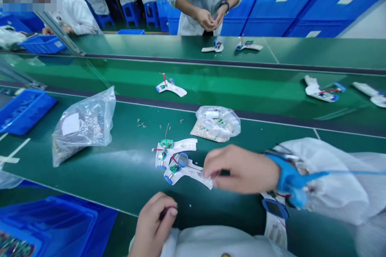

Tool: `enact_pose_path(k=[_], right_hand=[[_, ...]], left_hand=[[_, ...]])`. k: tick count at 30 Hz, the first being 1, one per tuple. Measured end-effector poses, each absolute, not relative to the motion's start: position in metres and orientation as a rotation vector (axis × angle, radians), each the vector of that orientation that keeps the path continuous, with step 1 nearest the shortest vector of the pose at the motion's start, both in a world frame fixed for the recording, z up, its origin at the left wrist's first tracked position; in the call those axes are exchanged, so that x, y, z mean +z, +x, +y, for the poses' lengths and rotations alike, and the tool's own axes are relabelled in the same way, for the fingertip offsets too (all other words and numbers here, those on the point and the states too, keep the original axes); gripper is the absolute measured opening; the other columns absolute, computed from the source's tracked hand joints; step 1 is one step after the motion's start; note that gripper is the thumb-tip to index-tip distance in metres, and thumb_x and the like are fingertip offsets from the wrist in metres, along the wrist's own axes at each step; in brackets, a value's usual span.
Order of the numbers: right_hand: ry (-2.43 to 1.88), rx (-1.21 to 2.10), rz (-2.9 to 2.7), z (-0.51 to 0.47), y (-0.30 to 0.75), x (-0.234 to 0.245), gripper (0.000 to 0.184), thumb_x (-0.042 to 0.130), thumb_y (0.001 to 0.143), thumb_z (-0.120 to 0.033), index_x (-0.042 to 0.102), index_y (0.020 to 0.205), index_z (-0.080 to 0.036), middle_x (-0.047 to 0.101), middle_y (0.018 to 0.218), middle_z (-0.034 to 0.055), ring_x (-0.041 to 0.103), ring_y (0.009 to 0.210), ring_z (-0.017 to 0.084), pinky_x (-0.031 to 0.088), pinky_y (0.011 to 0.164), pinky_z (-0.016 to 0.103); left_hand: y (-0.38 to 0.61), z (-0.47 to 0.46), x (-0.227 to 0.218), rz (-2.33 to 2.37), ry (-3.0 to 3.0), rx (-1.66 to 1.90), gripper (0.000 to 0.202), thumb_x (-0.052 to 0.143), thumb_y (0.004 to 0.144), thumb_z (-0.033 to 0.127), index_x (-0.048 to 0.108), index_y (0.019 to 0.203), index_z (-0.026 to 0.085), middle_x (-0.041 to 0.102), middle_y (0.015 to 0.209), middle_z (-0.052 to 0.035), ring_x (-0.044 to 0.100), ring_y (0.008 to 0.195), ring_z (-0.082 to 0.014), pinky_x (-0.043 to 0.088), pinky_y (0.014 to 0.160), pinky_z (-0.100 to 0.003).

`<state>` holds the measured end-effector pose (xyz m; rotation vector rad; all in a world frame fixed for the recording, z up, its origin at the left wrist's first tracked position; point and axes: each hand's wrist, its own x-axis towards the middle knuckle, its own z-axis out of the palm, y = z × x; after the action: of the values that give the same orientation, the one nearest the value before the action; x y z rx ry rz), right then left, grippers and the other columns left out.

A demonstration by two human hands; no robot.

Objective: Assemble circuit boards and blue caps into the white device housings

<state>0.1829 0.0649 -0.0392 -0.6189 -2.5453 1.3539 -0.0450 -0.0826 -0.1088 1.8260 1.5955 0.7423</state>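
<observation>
Two white gun-shaped housing halves lie side by side on the green bench: an upper one [183, 145] with a green circuit board and red wires, and a lower one [193, 172] with a small blue-rimmed display [182, 160]. My right hand [241, 168], wearing a blue wrist strap [289, 178], has its fingers pinched at the lower housing's handle end. Whatever the fingertips hold is hidden. My left hand [155, 223] is near the bench's front edge, fingers curled against the thumb. I cannot make out anything between them. Another housing [275, 229] lies under my right forearm.
Bags of small parts stand at left [87, 124] and centre [217, 124], with loose screws [141, 123] between them. More housings lie on the green belt [241, 88]. Blue bins [27, 108] flank the left. Across the belt, a person's hands [211, 20] meet above the far bench.
</observation>
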Motion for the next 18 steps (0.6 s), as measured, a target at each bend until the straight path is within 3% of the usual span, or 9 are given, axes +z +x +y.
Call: enact_pose_path(k=[2,5,12,16,18], right_hand=[[-0.401,1.127,-2.545,0.048,0.171,-0.036,0.018,0.05,0.081,-0.018,0.066,0.086,-0.015,0.066,0.079,0.0053,0.06,0.068,0.012,0.047,0.062,0.021],[-0.425,0.876,-2.45,0.038,0.161,-0.038,0.022,0.045,0.085,-0.021,0.063,0.074,-0.016,0.062,0.067,0.0028,0.055,0.059,0.011,0.041,0.053,0.021],[-0.559,0.626,-2.311,0.051,0.166,-0.035,0.021,0.044,0.083,-0.016,0.06,0.07,-0.018,0.059,0.063,0.0009,0.053,0.055,0.009,0.037,0.05,0.021],[-0.659,0.607,-2.226,0.066,0.176,-0.028,0.017,0.047,0.078,-0.011,0.057,0.065,-0.017,0.058,0.061,0.0001,0.052,0.055,0.009,0.037,0.053,0.021],[-0.78,0.64,-2.157,0.079,0.186,-0.024,0.017,0.048,0.077,-0.008,0.055,0.064,-0.017,0.058,0.063,0.0007,0.052,0.058,0.009,0.039,0.056,0.021]], left_hand=[[-0.027,-0.066,-0.096,1.272,1.115,1.04,0.026,0.059,0.078,0.042,0.064,0.067,0.019,0.052,0.058,-0.0001,0.047,0.055,-0.0124,0.038,0.051,-0.023],[-0.002,-0.042,-0.085,1.152,0.884,1.104,0.039,0.061,0.071,0.056,0.06,0.058,0.019,0.047,0.052,0.0016,0.041,0.052,-0.0115,0.035,0.051,-0.024],[0.015,-0.013,-0.072,1.183,0.813,0.969,0.046,0.059,0.067,0.063,0.059,0.057,0.018,0.044,0.044,0.0036,0.036,0.044,-0.0086,0.032,0.047,-0.023],[0.013,0.032,-0.055,1.258,0.976,0.784,0.052,0.057,0.063,0.067,0.058,0.051,0.016,0.054,0.049,-0.0023,0.046,0.044,-0.0116,0.037,0.045,-0.026],[0.014,0.082,-0.049,1.377,1.111,0.697,0.048,0.059,0.068,0.06,0.061,0.053,0.015,0.057,0.051,-0.0029,0.053,0.05,-0.0147,0.044,0.053,-0.029]])
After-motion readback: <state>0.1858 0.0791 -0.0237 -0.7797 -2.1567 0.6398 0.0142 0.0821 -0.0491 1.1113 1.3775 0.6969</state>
